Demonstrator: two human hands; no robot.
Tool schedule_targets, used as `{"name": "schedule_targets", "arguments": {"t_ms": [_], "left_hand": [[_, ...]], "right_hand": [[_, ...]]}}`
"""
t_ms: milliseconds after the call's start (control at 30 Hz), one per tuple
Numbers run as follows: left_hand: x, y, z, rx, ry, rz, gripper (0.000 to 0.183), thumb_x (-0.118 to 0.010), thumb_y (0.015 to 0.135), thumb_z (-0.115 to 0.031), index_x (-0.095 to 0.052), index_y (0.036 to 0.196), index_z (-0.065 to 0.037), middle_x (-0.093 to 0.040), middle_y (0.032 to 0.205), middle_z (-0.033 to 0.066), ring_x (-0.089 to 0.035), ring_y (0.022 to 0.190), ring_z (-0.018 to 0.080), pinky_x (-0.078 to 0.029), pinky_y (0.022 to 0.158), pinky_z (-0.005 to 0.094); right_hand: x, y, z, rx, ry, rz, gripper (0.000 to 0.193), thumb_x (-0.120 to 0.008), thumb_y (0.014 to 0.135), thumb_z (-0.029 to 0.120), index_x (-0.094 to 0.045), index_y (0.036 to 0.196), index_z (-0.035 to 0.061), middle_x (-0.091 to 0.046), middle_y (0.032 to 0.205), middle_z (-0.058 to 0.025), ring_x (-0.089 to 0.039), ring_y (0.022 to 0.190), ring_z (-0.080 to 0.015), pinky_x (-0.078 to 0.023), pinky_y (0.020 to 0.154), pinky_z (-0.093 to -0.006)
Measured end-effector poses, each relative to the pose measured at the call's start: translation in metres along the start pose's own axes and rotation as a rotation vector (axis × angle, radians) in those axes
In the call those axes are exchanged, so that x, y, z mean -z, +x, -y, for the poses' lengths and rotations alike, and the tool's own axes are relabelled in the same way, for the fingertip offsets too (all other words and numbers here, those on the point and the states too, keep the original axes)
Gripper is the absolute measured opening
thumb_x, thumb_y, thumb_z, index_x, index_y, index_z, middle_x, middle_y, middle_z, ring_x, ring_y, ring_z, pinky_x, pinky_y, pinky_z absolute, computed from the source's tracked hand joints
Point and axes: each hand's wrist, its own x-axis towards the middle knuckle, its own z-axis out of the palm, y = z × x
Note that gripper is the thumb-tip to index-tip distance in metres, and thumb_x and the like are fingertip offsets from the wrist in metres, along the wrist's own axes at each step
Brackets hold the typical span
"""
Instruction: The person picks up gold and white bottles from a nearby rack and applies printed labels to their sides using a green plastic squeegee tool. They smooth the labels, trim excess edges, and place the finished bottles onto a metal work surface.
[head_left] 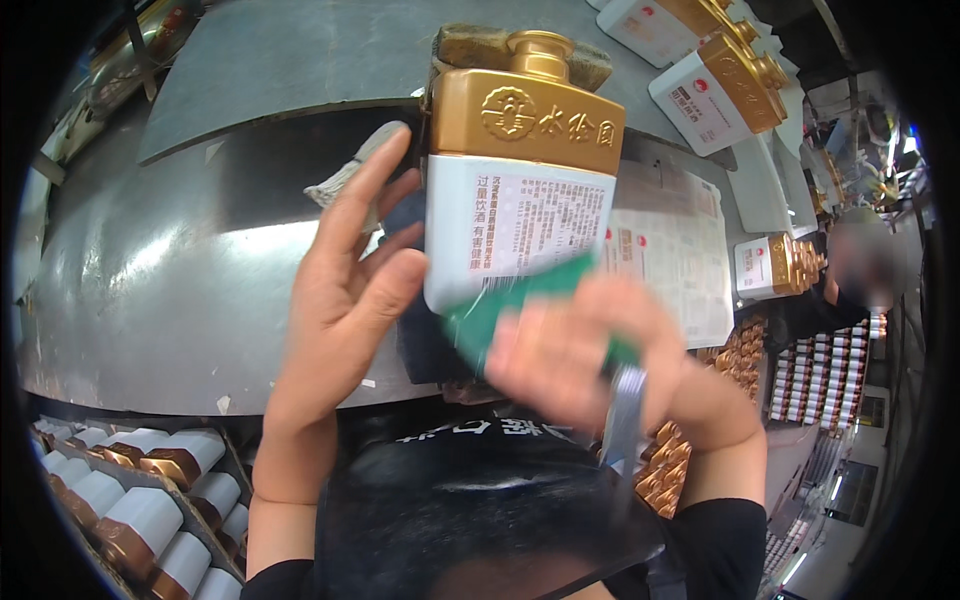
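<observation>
Counter (170, 320) of grey metal fills most of the left and the middle of the view, and its surface shines strongly. Near its close edge is the black apron (450, 500) of the person. At the lower left, many white bottles with bronze-coloured tops (150, 515) lie in rows on a rack. To the right of the work is a pale sheet of labels (690, 260).

In the middle, above the dark edge area of the counter, is the white-and-gold bottle (520, 190); its neck points to the far side and its printed label faces the camera. Left hand (340, 290) is beside the left side of this bottle, with the fingers spread apart and nothing gripped; I cannot tell if they touch it. Right hand (590, 345), blurred, has its fingers closed around a green flat tool (475, 328), which lies across the lower part of the bottle. Behind the neck is a brown block (472, 48). Smallest is a grey-white cloth (335, 188), just behind the left fingers.
</observation>
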Motion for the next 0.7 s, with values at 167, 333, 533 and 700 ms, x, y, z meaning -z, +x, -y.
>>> {"name": "schedule_targets", "arguments": {"t_ms": [167,333,533,700], "left_hand": [[0.002,0.002,0.002,-0.023,0.094,-0.040,0.055,-0.055,0.098,-0.022,-0.038,0.147,-0.003,-0.039,0.150,0.0119,-0.041,0.136,0.0264,-0.037,0.108,0.0400],[-0.001,-0.002,0.003,-0.004,0.119,-0.077,0.050,-0.051,0.100,-0.021,-0.039,0.145,-0.002,-0.041,0.149,0.0119,-0.042,0.134,0.0256,-0.038,0.108,0.0397],[0.000,0.001,0.006,-0.016,0.108,-0.109,0.047,-0.048,0.102,-0.023,-0.042,0.144,-0.003,-0.044,0.147,0.0116,-0.044,0.133,0.0240,-0.039,0.108,0.0386],[-0.010,0.001,0.000,0.044,0.074,-0.164,0.046,-0.046,0.102,-0.024,-0.044,0.143,-0.003,-0.046,0.146,0.0113,-0.045,0.132,0.0230,-0.039,0.108,0.0383]], "right_hand": [[0.027,-0.001,-0.031,-0.134,-0.108,-0.085,0.020,-0.073,0.075,0.004,-0.071,0.093,0.0114,-0.068,0.082,-0.0011,-0.064,0.075,-0.0178,-0.048,0.063,-0.0306],[0.029,-0.036,0.006,-0.174,0.060,0.066,0.019,-0.074,0.075,0.005,-0.072,0.091,0.0132,-0.070,0.086,0.0028,-0.064,0.073,-0.0130,-0.047,0.067,-0.0278],[0.019,-0.039,-0.031,-0.121,-0.139,-0.130,0.013,-0.072,0.075,0.005,-0.069,0.086,0.0113,-0.069,0.080,-0.0010,-0.065,0.072,-0.0179,-0.049,0.066,-0.0294],[-0.001,-0.002,0.003,-0.101,-0.082,0.023,0.023,-0.073,0.075,0.009,-0.071,0.097,0.0141,-0.069,0.084,-0.0020,-0.065,0.078,-0.0158,-0.052,0.068,-0.0301]]}}
